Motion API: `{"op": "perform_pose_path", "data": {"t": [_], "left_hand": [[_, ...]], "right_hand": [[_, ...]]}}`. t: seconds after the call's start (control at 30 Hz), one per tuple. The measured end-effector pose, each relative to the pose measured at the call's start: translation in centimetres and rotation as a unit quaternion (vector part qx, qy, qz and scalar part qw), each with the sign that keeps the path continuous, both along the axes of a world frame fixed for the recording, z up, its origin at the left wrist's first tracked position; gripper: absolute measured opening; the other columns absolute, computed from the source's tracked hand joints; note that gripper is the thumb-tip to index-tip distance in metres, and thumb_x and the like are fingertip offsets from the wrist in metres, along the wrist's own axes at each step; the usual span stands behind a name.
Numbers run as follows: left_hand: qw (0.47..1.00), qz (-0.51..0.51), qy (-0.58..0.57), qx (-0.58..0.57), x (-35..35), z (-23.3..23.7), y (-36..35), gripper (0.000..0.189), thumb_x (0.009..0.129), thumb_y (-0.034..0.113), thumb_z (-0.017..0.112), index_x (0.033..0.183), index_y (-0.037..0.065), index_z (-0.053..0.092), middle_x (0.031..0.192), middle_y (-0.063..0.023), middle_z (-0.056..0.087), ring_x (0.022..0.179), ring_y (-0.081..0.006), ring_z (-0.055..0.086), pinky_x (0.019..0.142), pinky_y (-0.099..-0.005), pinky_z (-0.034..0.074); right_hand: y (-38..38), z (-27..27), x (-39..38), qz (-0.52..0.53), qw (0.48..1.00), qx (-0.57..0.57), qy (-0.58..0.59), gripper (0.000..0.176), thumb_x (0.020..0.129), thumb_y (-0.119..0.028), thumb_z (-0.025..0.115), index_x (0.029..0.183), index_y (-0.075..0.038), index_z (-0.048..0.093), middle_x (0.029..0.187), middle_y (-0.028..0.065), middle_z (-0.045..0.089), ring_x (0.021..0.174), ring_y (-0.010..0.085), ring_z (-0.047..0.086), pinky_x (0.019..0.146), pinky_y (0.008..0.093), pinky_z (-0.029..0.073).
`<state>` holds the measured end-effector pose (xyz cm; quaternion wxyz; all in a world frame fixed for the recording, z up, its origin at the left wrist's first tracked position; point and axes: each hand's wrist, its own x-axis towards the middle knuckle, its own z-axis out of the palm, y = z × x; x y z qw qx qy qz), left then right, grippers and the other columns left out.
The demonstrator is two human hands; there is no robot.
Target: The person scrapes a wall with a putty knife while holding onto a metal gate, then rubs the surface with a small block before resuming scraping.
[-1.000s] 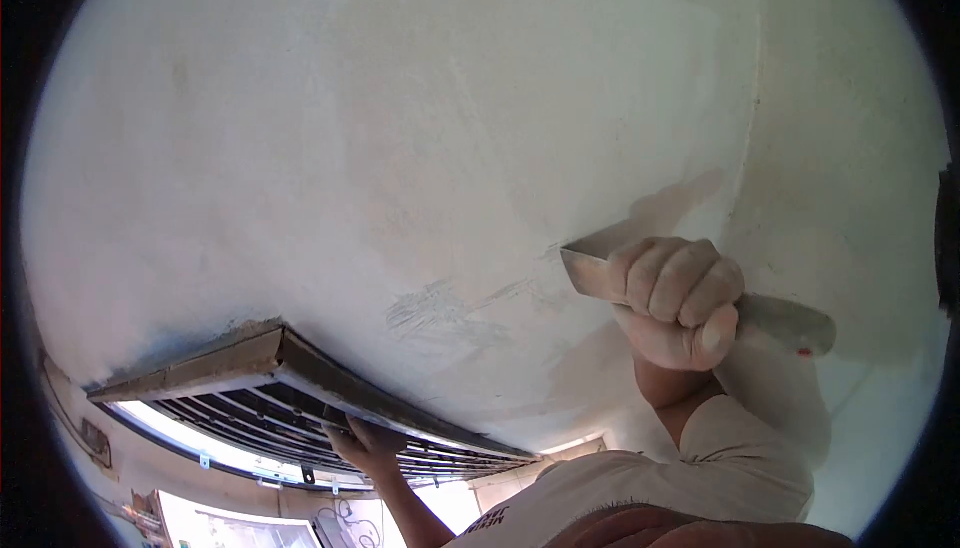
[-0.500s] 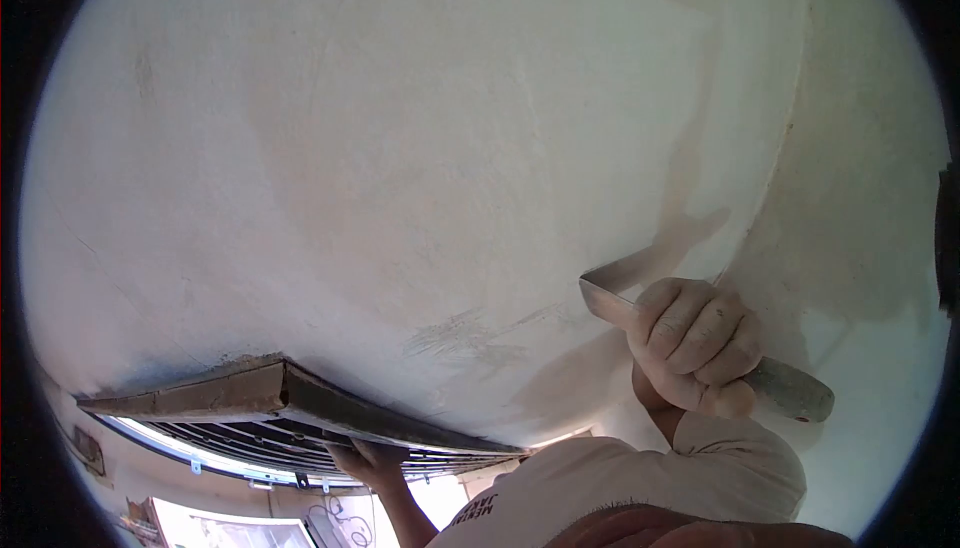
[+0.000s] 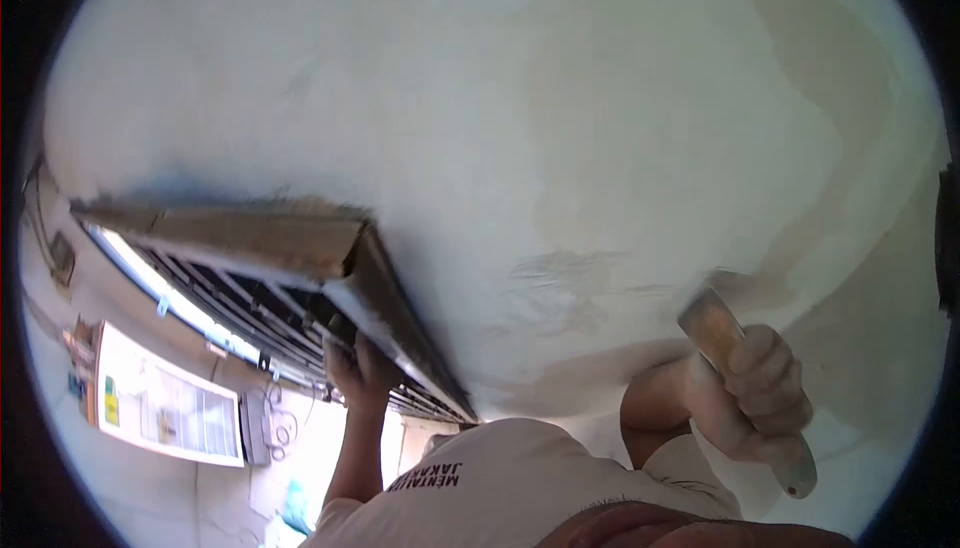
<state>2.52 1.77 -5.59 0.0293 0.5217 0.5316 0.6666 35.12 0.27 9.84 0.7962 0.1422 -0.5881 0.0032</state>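
My right hand (image 3: pixel 755 398) is wrapped round the handle of a scraper (image 3: pixel 712 328). Its broad metal blade points up and left, close to the pale plastered wall (image 3: pixel 450 78); blur hides whether they touch. Dark scuff marks (image 3: pixel 565 268) lie on the wall left of the blade. At the lower left my left hand (image 3: pixel 362 368) reaches up to the dark metal bars (image 3: pixel 270 298) below a brown frame edge (image 3: pixel 250 238), its fingers bent round a bar.
A bright window or glazed panel (image 3: pixel 170 398) shows at the lower left, with a dark box (image 3: pixel 257 428) and looped cables beside it. The frame's corner juts out from the wall. A second wall surface meets this one at the right.
The whole view has shifted and turned. My right hand has tilted the scraper, so its blade now shows its broad face. My left hand remains at the bars.
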Motion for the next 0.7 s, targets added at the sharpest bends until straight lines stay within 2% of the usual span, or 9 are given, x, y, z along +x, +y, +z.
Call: {"op": "perform_pose_path", "data": {"t": [0.03,0.07,0.23,0.33,0.47,0.5,0.6,0.63,0.7], "left_hand": [[0.999,0.007,0.018,-0.051,-0.5,0.3,-0.2,0.015,0.088,0.008,0.051,0.096,-0.003,0.054,0.077,-0.014,0.059,0.066,-0.024,0.056,0.06,-0.032,0.044],[0.999,0.024,0.036,0.029,0.1,1.0,0.2,0.013,0.087,0.007,0.051,0.094,-0.003,0.054,0.073,-0.0145,0.058,0.063,-0.0255,0.055,0.057,-0.033,0.043],[0.998,0.009,0.041,0.041,-0.1,1.0,0.8,0.013,0.088,0.01,0.049,0.093,-0.001,0.054,0.075,-0.0152,0.058,0.062,-0.0301,0.055,0.056,-0.0354,0.042],[0.998,-0.025,0.038,-0.04,-0.5,0.9,0.0,0.028,0.092,0.016,0.046,0.111,-0.004,0.051,0.096,-0.0147,0.061,0.085,-0.0231,0.059,0.077,-0.0334,0.045],[0.999,-0.032,0.017,-0.036,-1.2,-0.6,0.4,0.026,0.092,0.014,0.046,0.112,-0.004,0.049,0.092,-0.0137,0.06,0.082,-0.0218,0.058,0.072,-0.0316,0.045],[0.997,-0.016,0.054,-0.052,-1.1,0.0,0.1,0.027,0.093,0.014,0.046,0.112,-0.004,0.048,0.093,-0.0134,0.06,0.083,-0.0203,0.057,0.072,-0.0295,0.045],[0.999,-0.035,-0.002,0.016,-0.7,0.0,0.7,0.016,0.089,0.009,0.051,0.098,-0.003,0.055,0.077,-0.016,0.059,0.065,-0.03,0.057,0.059,-0.036,0.043],[0.999,-0.034,0.003,0.014,-0.8,-0.4,0.7,0.018,0.088,0.007,0.051,0.1,-0.005,0.055,0.081,-0.0171,0.061,0.068,-0.029,0.059,0.062,-0.0354,0.045],[0.999,-0.033,0.013,0.03,-0.4,0.1,0.6,0.019,0.088,0.007,0.05,0.102,-0.006,0.054,0.084,-0.0172,0.063,0.072,-0.0278,0.061,0.065,-0.0346,0.047]], "right_hand": [[-0.4,-0.2,0.0,0.0,1.0,0.013,0.014,0.042,0.093,-0.034,0.048,0.058,-0.014,0.035,0.048,-0.003,0.026,0.04,0.0106,0.026,0.043,0.026,0.024],[-0.9,-0.4,0.1,-0.001,0.999,0.031,0.03,0.042,0.093,-0.034,0.048,0.058,-0.014,0.035,0.048,-0.003,0.026,0.04,0.0106,0.027,0.043,0.0258,0.023],[1.2,-0.5,-1.9,-0.046,0.994,0.059,0.082,0.04,0.093,-0.033,0.046,0.059,-0.015,0.035,0.05,-0.003,0.026,0.042,0.0108,0.028,0.045,0.0249,0.022],[0.3,0.6,-0.7,0.089,0.995,0.002,-0.05,0.035,0.091,-0.029,0.044,0.06,-0.015,0.035,0.051,-0.0033,0.027,0.044,0.0101,0.029,0.045,0.0252,0.023],[-1.8,0.1,0.0,0.072,0.997,0.03,-0.023,0.039,0.091,-0.032,0.046,0.058,-0.016,0.032,0.05,-0.0054,0.025,0.043,0.0085,0.027,0.045,0.0244,0.023],[-0.9,0.2,-0.4,0.042,0.999,0.021,-0.027,0.041,0.092,-0.033,0.046,0.058,-0.017,0.031,0.05,-0.0059,0.025,0.043,0.0081,0.027,0.045,0.0242,0.022],[0.3,0.7,-0.5,-0.011,0.998,-0.017,-0.059,0.044,0.092,-0.036,0.047,0.056,-0.018,0.028,0.049,-0.0075,0.024,0.042,0.0068,0.025,0.045,0.0236,0.022],[-0.1,0.9,-0.2,-0.01,0.998,-0.018,-0.064,0.046,0.092,-0.037,0.048,0.056,-0.018,0.028,0.049,-0.008,0.024,0.042,0.0064,0.025,0.045,0.0234,0.022],[-2.8,1.0,1.5,0.085,0.994,0.05,-0.039,0.045,0.092,-0.036,0.049,0.057,-0.017,0.027,0.049,-0.0074,0.023,0.043,0.0066,0.024,0.046,0.024,0.022]]}}
